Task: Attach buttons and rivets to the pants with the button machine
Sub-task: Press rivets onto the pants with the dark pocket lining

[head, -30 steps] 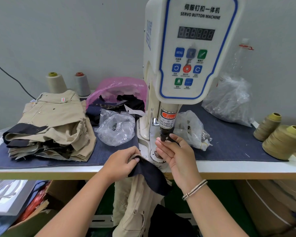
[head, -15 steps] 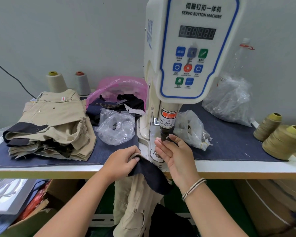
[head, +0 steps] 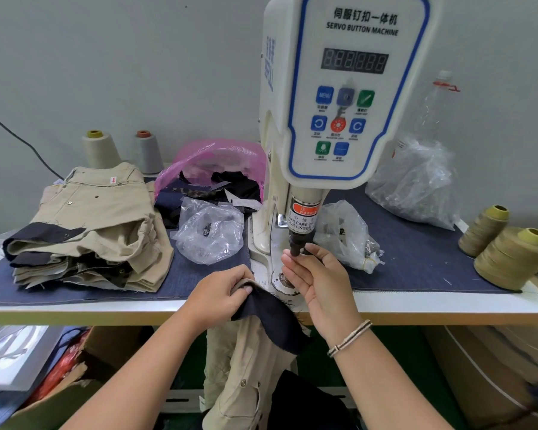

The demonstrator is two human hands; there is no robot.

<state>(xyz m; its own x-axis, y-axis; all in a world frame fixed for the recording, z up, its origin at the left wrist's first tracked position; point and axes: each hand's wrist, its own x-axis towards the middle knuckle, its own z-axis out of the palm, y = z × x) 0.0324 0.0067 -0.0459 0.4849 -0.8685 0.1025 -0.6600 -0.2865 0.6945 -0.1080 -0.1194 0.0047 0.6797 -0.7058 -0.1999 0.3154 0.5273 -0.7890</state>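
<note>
The white servo button machine (head: 342,97) stands at the middle of the table, its black punch tip (head: 297,245) pointing down over the round lower die (head: 281,282). My right hand (head: 319,279) is raised at the punch tip, thumb and fingers curled around its end; any button between them is hidden. My left hand (head: 221,294) pinches the dark-lined waistband of khaki pants (head: 246,361) at the table's front edge. The pants hang down below the table.
A stack of folded khaki pants (head: 87,231) lies at the left. Clear plastic bags of small metal parts (head: 210,232) sit on both sides of the machine. A pink bag (head: 212,162) and thread cones (head: 507,256) stand at the back and right.
My right hand's fingers have shifted slightly up and closed more around the punch tip. My left hand and the pants have stayed in place.
</note>
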